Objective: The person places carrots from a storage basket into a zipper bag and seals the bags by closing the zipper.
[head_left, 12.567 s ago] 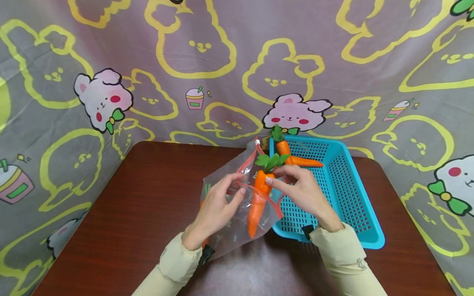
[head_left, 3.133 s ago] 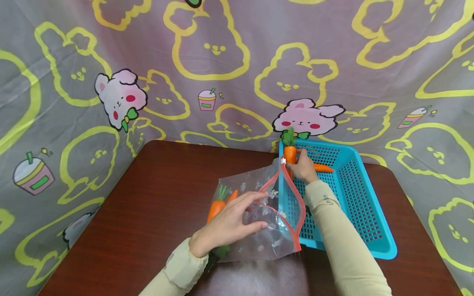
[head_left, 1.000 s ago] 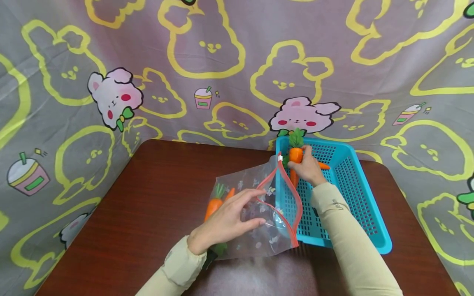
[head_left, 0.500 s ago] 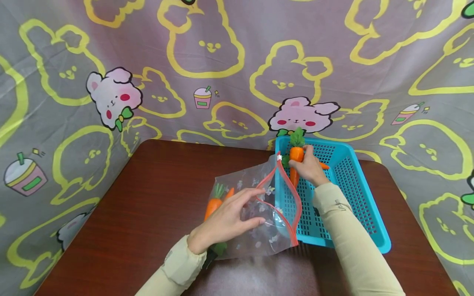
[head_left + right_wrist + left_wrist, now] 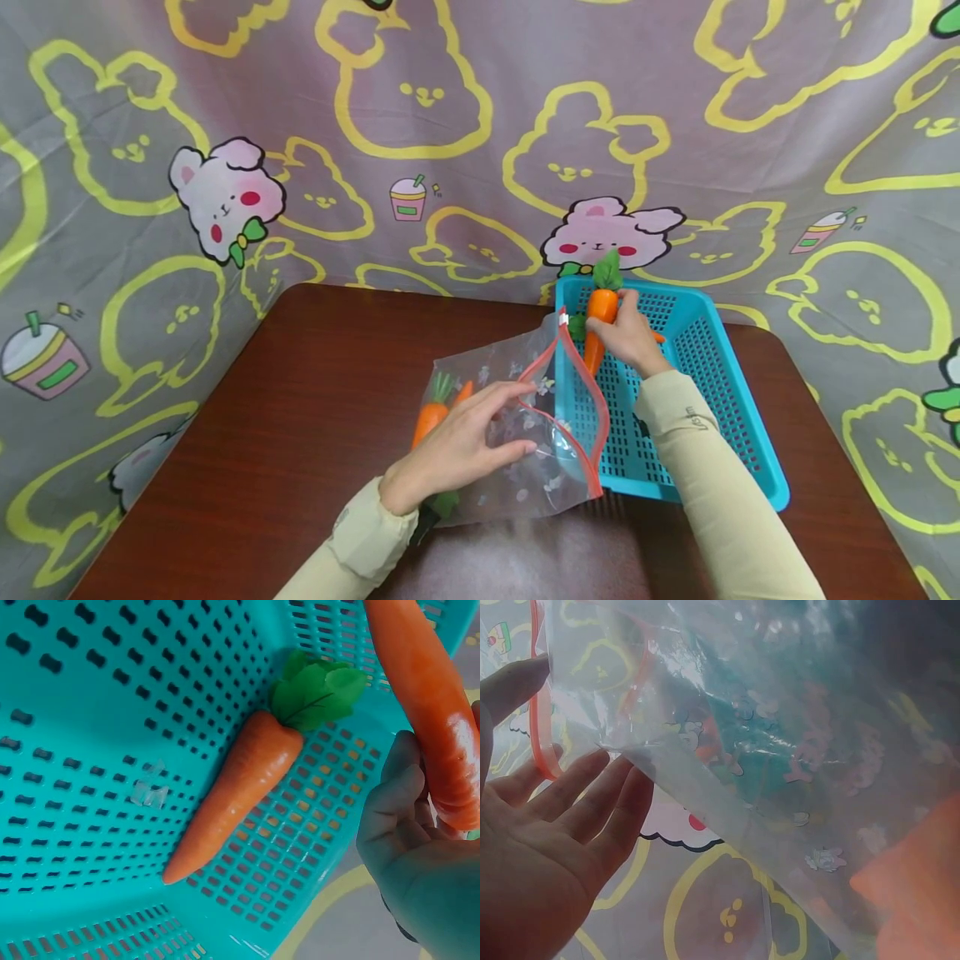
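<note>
My right hand [image 5: 630,333] grips a carrot [image 5: 602,308] near its leafy top, over the left side of the blue-green basket [image 5: 750,408]. In the right wrist view this carrot hangs above the basket's edge, while another carrot [image 5: 232,795] lies on the basket's bottom. My left hand [image 5: 457,450] is at a clear zip bag [image 5: 525,496], thumb and fingers spread apart at the gaping red-edged mouth. Fairly straight fingers touch the film in the left wrist view. Orange carrots [image 5: 429,422] show inside the bag, partly hidden by the left hand.
The basket stands at the right of the brown table [image 5: 322,383], its left rim next to the bag's mouth. A white slider [image 5: 564,319] sits at the zip's upper end. Behind the table hangs a patterned cloth [image 5: 465,183].
Earlier, my right hand held a carrot at the bag's mouth; then it reached into the basket. Over the last second the gripped carrot has tilted and shifted slightly right. The left hand stays put.
</note>
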A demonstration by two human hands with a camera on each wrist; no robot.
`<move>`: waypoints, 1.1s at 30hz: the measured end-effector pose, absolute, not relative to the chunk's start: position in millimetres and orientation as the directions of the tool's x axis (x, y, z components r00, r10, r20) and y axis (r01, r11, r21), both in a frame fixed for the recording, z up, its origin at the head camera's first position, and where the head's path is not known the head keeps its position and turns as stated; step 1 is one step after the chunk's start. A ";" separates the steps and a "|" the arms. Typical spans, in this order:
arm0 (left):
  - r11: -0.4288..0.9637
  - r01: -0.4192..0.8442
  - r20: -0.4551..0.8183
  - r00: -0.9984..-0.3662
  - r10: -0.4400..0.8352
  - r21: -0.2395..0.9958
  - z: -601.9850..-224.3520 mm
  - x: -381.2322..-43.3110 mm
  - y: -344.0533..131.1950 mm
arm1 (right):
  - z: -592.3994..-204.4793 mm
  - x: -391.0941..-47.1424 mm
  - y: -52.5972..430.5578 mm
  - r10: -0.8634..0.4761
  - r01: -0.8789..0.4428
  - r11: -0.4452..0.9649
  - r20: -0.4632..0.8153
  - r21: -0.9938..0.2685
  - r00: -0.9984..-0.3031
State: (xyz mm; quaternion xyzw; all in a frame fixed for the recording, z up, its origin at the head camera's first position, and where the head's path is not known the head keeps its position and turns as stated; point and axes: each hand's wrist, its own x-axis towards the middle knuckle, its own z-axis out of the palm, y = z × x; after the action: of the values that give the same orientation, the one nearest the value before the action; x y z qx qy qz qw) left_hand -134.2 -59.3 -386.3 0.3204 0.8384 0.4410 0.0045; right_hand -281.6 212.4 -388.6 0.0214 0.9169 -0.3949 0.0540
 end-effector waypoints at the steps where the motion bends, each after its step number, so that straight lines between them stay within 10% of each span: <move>1: 0.404 0.534 0.277 -0.794 0.541 0.743 -386.2 -134.4 -59.1 | -387.7 -281.5 212.5 -0.007 0.077 0.688 -0.112 -0.721 -0.994; 33: 0.417 0.542 0.291 -0.798 0.528 0.729 -385.7 -133.8 -57.0 | -355.2 -267.4 220.2 -0.027 0.018 0.547 -0.039 -0.837 -0.999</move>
State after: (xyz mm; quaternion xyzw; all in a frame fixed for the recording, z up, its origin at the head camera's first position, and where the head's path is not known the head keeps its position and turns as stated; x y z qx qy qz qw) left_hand -133.8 -57.0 -385.7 0.3178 0.8418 0.4363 -0.0079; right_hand -267.4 220.2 -355.2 -0.0026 0.8792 -0.4758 0.0234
